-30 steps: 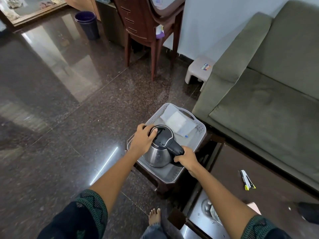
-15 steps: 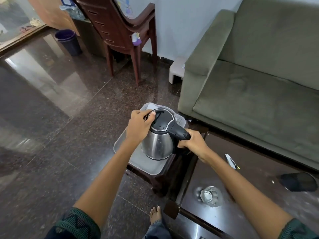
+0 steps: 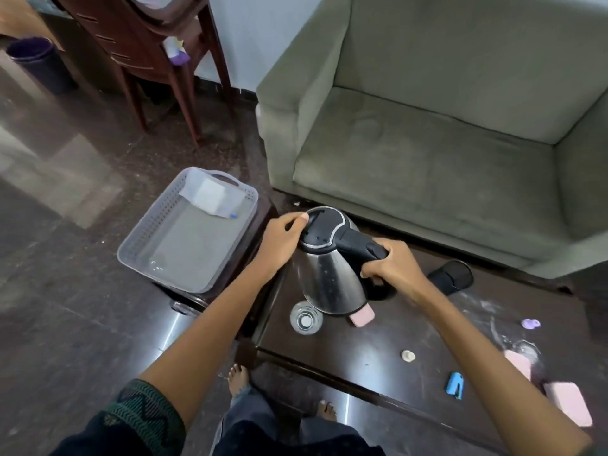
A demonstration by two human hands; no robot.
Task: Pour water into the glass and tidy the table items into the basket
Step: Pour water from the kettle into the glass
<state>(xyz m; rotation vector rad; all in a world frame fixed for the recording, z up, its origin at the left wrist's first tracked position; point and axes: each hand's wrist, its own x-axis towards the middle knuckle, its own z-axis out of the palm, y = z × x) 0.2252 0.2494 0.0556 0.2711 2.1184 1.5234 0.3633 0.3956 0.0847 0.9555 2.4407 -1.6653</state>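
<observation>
Both hands are gripping a steel kettle [image 3: 329, 281] over a dark tabletop [image 3: 378, 353].

Behind the kettle, a grey-green fabric sofa [image 3: 427, 153] with soft square cushions is filling the view. Left of the kettle, a rectangular, perforated grey plastic basket [image 3: 148, 238] is holding a folded white sheet [image 3: 210, 195]. The kettle's tapering brushed-steel body is leaning slightly under a round black lid. The right hand [image 3: 394, 271] is wrapping its fingers [image 3: 371, 268] round the black plastic handle, and the left hand [image 3: 279, 245] is curling its fingers against the lid's rim. Just below the kettle's base, a clear round glass [image 3: 306, 320] is standing upright on the glossy tabletop, beside a rounded pink block [image 3: 362, 317].
</observation>
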